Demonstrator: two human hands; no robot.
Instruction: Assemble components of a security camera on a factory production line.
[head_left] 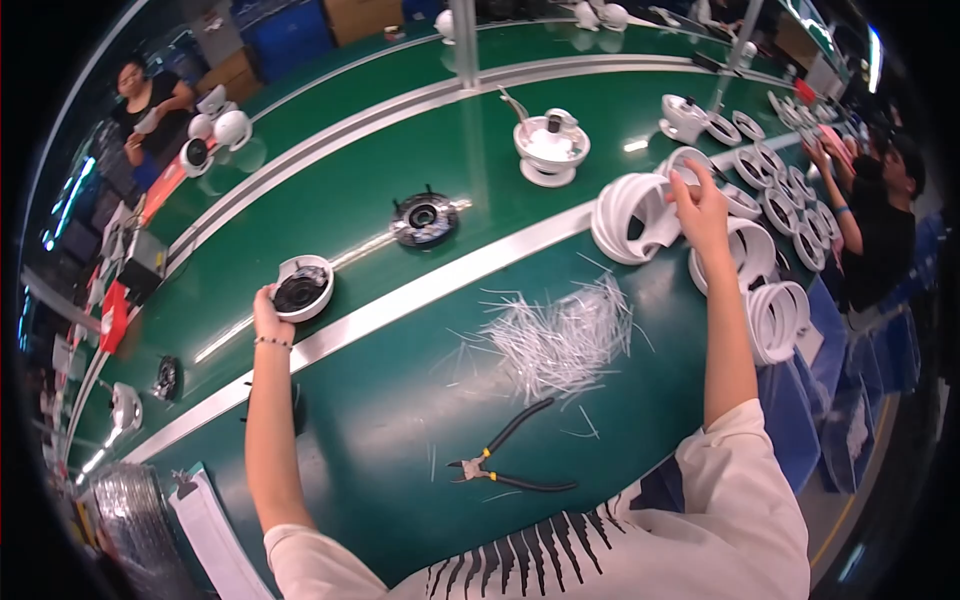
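Green bench (pixel 370 450), metal rail (pixel 420 290) beyond; left hand (pixel 268 315) clamped on a white housing (pixel 317 307), just past the rail; right hand (pixel 704 212) at stacked white shells (pixel 612 222), grip unclear; advisable: housing kept level, shells handled singly by the rim.

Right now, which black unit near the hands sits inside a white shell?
The black unit at the left hand; the bare unit to its right lies on the green surface.

Light tubes (pixel 875 50) are glowing at the right, and pale glare is streaking the far green bench (pixel 350 170). Fisheye distortion is bending straight edges, with darkness closing around the rim.
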